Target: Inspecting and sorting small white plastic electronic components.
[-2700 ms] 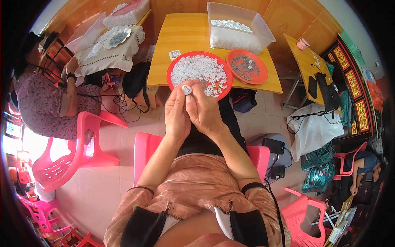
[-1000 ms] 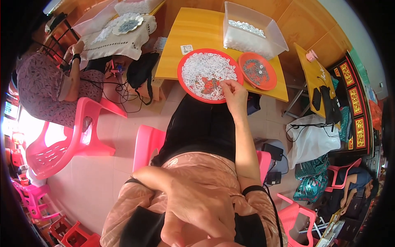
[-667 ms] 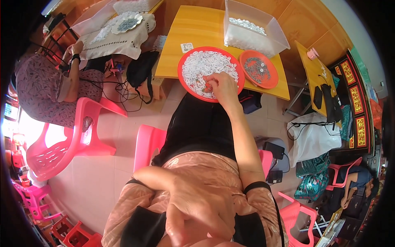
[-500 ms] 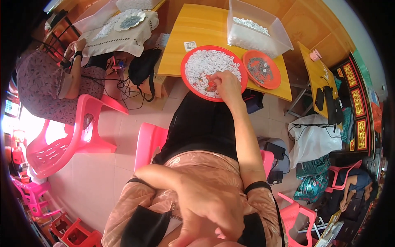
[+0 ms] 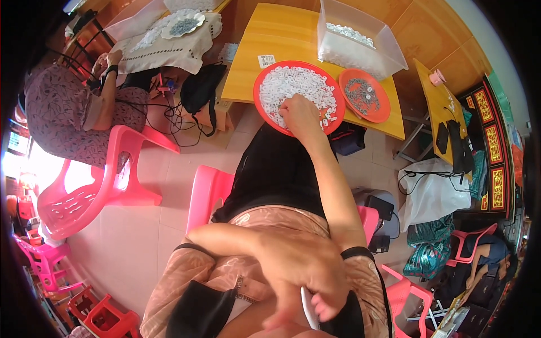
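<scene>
My right hand (image 5: pixel 301 115) reaches into a red round tray (image 5: pixel 256 98) heaped with small white plastic pieces (image 5: pixel 296 81). Its fingers are bent together and press into the near part of the heap; the fingertips and anything in them are hidden. Close in front of my chest, my left hand (image 5: pixel 307 270) is curled with its back up. Something narrow and white (image 5: pixel 308 307) shows between its thumb and fingers, too little of it visible to name. Beside the red tray lies an orange-red plate (image 5: pixel 380 107) with small grey metal pieces (image 5: pixel 360 96).
A clear plastic bin (image 5: pixel 366 56) of white pieces stands on the yellow table (image 5: pixel 245 67). To the left, another person (image 5: pixel 70 112) sits by a cloth-covered table (image 5: pixel 194 48), near a pink chair (image 5: pixel 112 169). A white bag (image 5: pixel 437 194) lies at the right.
My right hand has shifted slightly left within the red tray, over the white pieces. My left hand has turned a little, and the white thing now shows by its fingers.
</scene>
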Motion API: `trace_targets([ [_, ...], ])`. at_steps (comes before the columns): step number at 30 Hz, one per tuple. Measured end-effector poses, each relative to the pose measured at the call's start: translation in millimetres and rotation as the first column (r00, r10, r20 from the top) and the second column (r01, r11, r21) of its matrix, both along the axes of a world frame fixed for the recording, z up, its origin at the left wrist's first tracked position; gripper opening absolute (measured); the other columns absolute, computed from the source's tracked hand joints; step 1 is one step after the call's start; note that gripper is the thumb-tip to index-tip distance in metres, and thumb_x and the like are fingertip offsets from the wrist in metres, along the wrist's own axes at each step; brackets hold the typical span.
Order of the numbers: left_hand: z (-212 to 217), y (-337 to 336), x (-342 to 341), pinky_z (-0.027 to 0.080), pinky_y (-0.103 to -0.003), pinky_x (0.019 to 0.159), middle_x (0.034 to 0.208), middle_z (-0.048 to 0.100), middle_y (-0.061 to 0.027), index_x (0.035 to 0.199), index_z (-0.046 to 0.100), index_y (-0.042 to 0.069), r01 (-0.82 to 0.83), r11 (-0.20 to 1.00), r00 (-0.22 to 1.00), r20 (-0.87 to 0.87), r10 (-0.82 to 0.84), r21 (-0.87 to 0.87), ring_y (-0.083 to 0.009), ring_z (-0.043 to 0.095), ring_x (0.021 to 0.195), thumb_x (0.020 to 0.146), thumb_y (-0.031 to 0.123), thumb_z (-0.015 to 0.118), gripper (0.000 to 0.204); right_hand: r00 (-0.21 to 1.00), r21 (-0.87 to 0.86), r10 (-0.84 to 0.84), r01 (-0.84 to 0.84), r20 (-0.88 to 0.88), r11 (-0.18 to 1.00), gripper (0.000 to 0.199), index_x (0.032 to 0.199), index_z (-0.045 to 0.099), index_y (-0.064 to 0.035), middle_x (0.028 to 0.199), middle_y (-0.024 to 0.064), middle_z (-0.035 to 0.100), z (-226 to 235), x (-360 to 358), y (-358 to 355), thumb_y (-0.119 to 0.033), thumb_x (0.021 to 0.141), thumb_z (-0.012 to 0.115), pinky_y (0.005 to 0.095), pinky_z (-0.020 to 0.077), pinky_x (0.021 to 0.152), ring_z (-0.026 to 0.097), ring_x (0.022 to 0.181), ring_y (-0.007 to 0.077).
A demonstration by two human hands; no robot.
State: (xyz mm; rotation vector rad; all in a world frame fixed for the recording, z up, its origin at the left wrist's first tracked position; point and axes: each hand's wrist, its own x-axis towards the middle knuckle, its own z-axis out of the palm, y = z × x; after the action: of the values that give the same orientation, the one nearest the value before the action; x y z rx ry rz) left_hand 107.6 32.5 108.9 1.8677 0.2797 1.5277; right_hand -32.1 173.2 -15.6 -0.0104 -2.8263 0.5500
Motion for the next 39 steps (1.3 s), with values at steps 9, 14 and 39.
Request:
trace_targets([
  [9,-4.3,-18.4,-37.6,0.047,-0.024,0.049,0.072,0.060,-0.0095,0.085,0.056,0.000,-0.529,0.453,0.353,0.299,0.886,-0.717,-0.0135,0.058,0.055,0.087,0.010,0.057,0.011,0.997,0.024,-0.075,0.075,0.007,0.997,0.011,0.075,0.067,-0.0007,0.082,0.0198,0.063,-7.6,-5.2,-9.4,-0.009,0.074,0.060,0.0455,0.0504,0.071,0.063,0.080,0.0359],
  [14,-41.1,-16.8,-91.5,0.041,-0.019,0.056,0.074,0.061,-0.0051,0.093,0.059,-0.001,-0.637,0.256,0.073,0.274,0.959,-0.727,-0.0088,0.052,0.059,0.088,0.009,0.058,0.011,0.990,-0.337,-0.089,0.047,-0.108,0.940,0.014,0.081,0.065,0.0020,0.074,0.0164,0.065,-2.4,-1.1,2.1,-0.011,0.074,0.064,0.0412,0.0509,0.066,0.066,0.076,0.0264],
  [39,-123.7,24.0,-117.7,0.041,-0.020,0.061,0.080,0.064,-0.0036,0.099,0.056,0.004,-0.608,0.147,0.181,0.044,0.983,-0.780,-0.0074,0.055,0.065,0.093,0.017,0.052,0.014,0.979,0.070,-0.202,0.203,-0.021,0.977,0.043,0.073,0.069,-0.0013,0.086,0.0168,0.064,28.6,40.6,117.7,-0.042,0.085,0.058,0.0496,0.0424,0.080,0.054,0.097,0.0356],
])
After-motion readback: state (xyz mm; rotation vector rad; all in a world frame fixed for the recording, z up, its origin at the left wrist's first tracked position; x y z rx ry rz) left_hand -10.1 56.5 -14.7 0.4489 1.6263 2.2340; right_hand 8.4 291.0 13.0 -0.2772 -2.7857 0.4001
